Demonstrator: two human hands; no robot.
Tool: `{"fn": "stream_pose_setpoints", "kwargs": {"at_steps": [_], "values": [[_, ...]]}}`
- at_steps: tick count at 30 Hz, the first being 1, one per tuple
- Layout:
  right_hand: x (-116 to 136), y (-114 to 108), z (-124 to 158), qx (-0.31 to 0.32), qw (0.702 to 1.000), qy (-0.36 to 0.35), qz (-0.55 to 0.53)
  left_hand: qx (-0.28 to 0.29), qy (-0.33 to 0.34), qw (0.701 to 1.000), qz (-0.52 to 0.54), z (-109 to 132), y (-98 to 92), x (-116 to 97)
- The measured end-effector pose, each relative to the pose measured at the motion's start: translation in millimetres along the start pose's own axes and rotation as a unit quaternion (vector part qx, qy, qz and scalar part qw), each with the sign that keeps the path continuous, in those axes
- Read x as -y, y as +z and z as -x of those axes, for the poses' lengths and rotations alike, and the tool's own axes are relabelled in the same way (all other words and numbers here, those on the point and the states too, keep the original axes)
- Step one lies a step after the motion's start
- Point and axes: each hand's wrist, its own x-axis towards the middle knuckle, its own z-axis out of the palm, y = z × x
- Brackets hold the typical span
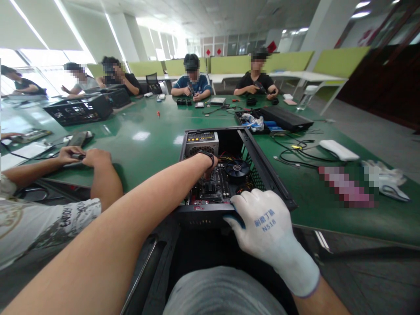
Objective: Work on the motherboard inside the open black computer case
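Your right hand clamps the case; your left hand is inside, grip hidden. Fan and power supply appear fitted; case uncovered.

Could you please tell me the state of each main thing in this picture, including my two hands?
Computer case: open, uncovered side facing up
Power supply: seated inside the case
Fan: mounted inside; whether it spins, I cannot tell
Left hand: bare, inside the case, fingers partly hidden
Right hand: gloved, holding the case's near edge
Bottle: standing
Loose white glove: lying down, not worn
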Motion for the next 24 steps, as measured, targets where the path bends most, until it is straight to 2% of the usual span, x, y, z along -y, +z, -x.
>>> {"fn": "stream_pose_setpoints", "kwargs": {"at_steps": [4,7,10,12,16,21,24], "values": [[0.3,0.8,-0.6,-0.001,1.000,-0.001,0.001,0.095,0.013,0.989,-0.115,14.2,-11.0,-6.6],[0.5,0.8,0.3,0.004,1.000,0.002,0.001,0.120,0.025,0.982,-0.147,23.1,-16.7,-7.7],[1.5,0.4,2.2,0.007,1.000,0.006,0.007,0.122,0.015,0.985,-0.119,26.5,-18.8,-3.5],[3.1,0.3,3.6,0.010,1.000,0.012,0.011,0.102,0.024,0.992,-0.074,28.2,-21.1,0.1],[7.2,1.1,4.1,0.012,0.999,0.033,0.020,0.028,0.048,0.998,0.001,39.6,-31.7,2.0],[5.5,1.7,-4.8,0.012,0.998,0.043,0.043,-0.053,0.009,0.996,0.065,65.3,-47.3,1.9],[-4.0,4.8,-22.4,0.027,0.997,0.042,0.064,-0.134,0.002,0.985,0.108,77.2,-56.2,11.3]]}}
